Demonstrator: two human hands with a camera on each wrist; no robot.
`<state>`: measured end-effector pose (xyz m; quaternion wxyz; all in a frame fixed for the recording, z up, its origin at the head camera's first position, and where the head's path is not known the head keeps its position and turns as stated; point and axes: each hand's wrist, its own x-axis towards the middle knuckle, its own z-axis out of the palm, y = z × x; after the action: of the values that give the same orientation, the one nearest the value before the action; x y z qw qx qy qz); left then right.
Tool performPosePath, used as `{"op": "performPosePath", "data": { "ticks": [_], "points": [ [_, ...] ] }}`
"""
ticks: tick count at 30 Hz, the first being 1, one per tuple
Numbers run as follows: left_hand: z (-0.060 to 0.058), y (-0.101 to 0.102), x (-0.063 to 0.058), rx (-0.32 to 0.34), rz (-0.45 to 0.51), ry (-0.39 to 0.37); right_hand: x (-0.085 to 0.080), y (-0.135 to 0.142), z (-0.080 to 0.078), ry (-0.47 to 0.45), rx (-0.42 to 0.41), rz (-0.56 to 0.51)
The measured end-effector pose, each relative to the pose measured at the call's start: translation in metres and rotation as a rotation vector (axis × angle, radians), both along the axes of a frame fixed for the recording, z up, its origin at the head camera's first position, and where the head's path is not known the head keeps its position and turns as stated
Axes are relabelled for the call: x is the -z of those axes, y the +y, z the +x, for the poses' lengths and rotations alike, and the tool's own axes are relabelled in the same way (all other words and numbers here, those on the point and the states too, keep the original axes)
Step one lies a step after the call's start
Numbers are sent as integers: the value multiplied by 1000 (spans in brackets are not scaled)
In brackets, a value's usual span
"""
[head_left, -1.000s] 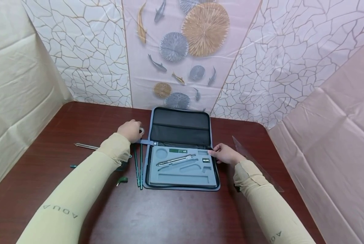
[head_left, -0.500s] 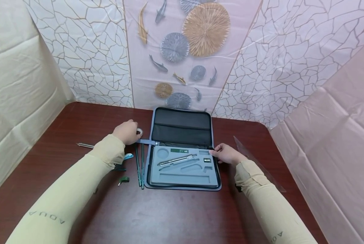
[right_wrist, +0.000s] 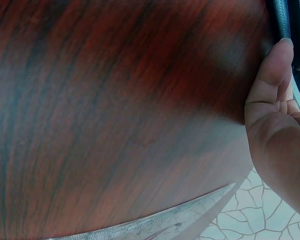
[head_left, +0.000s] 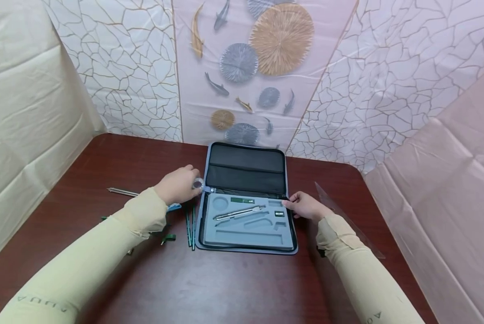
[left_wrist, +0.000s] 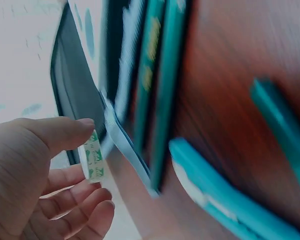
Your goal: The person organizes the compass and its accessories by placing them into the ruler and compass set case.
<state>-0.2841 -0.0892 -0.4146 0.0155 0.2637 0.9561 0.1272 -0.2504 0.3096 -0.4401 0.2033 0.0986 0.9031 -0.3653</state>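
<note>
My left hand (head_left: pixel 178 184) pinches a small roll of tape (head_left: pixel 198 183) between thumb and fingers, beside the left edge of the open zip case (head_left: pixel 247 159). In the left wrist view the tape's rim is white with green print. On the case's right edge, my right hand (head_left: pixel 306 207) grips the border near the hinge, its thumb over the grey-blue tray (head_left: pixel 246 247). Set in the tray are a silver compass (head_left: pixel 239 213), a small green box (head_left: pixel 242 200) and a sharpener (head_left: pixel 279 214). Other recesses, including a round one, hold nothing.
Two green pencils (head_left: pixel 191 229) lie left of the case, near a blue-and-white tool (left_wrist: pixel 230 200). Further left are a silver pointed tool (head_left: pixel 122 192) and a small green piece (head_left: pixel 169 238). A clear set square (head_left: pixel 347 220) lies right, partly behind my right sleeve.
My left hand has moved right with the tape roll, closer to the case, over its strap. My right hand stays at the case's edge. The head view has shifted slightly.
</note>
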Motion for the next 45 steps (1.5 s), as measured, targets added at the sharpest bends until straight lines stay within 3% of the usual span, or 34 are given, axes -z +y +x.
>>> {"op": "performPosePath", "data": {
  "ticks": [8, 17, 45],
  "points": [
    [20, 27, -5, 130, 0, -36, -1, 0, 0, 1, 2, 6],
    [24, 42, 3, 197, -23, -68, 0, -1, 0, 6, -2, 4],
    [23, 49, 20, 175, 43, -56, 3, 1, -2, 5, 10, -12]
  ]
}}
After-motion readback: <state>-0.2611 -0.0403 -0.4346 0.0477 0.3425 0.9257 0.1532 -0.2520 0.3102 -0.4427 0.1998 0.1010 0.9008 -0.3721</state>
